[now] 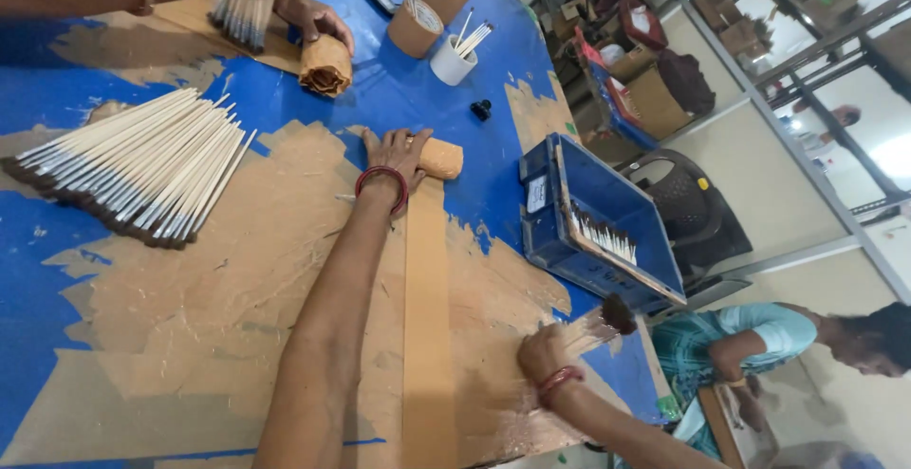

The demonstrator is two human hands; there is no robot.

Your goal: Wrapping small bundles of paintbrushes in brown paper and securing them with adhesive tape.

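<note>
— Brown paper tape (427, 336) runs in a long strip down the middle of the blue desk (57, 279), stuck flat to the top. Where does it end?

— At the roll of tape (441, 158), lying at the far end of the strip. The left hand (394, 154) rests on that roll, palm down, fingers (380, 143) spread loosely over it and the desk beside it; it presses more than it grips. A red bangle sits on that wrist.

— And the other hand?

— The right hand (541, 353) is near the desk's close edge, just right of the strip, fingers curled tight round a bundle of paintbrushes (593, 327). The dark bristle ends point up and away. The bundle is blurred, so I cannot count them.

— What else lies about?

— A big fan of pale-handled brushes (142, 170) on the left of the desk, bristles toward the left edge. A blue crate (607, 203) at the right edge with a few more brushes inside. Farther off, a white cup (451, 61) holding sticks, two upright brown tape rolls (418, 25) beside it, and a small black cap (481, 108).

— Anyone else there?

— Another person's hands (313, 18) at the far side, one touching a crumpled wad of brown paper (325, 65), next to another bunch of brushes. A third person in a teal shirt (750, 336) sits low beyond the desk's right edge.
</note>
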